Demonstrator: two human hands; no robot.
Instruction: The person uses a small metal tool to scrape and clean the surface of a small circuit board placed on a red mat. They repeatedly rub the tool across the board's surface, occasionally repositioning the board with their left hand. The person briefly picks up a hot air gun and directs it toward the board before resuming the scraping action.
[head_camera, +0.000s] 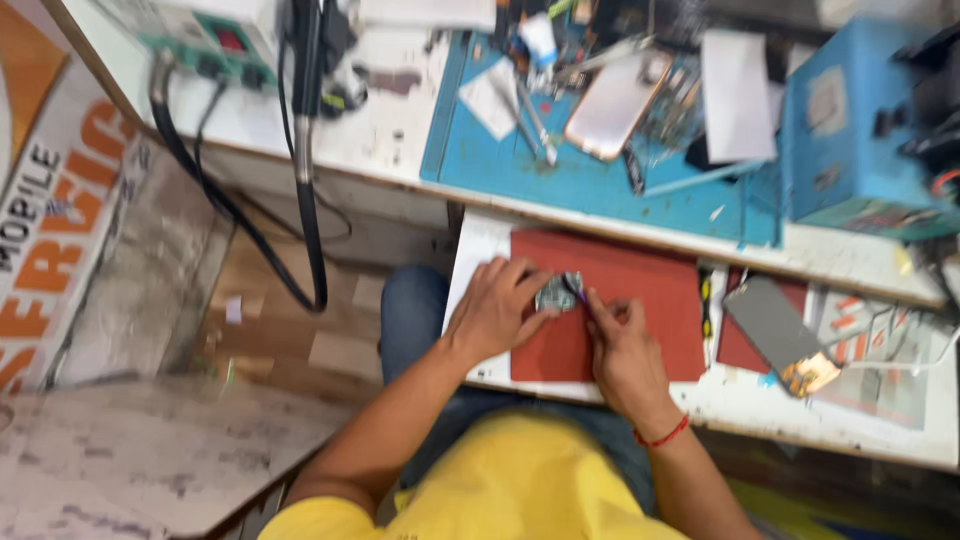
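My left hand (497, 305) rests on a red mat (640, 285) and pinches a small grey circuit board (556, 294) between its fingertips. My right hand (622, 345) sits just right of the board and grips a thin dark tool (576, 290), perhaps tweezers, whose tip touches the board. A red thread circles my right wrist. The picture is blurred, so the board's detail is not readable.
A dark phone screen panel (775, 322) with an orange flex lies right of the mat. On the upper shelf sit a blue mat (560, 170), a phone (615, 105), small tools, a blue box (860, 120) and a station with black cables (305, 150).
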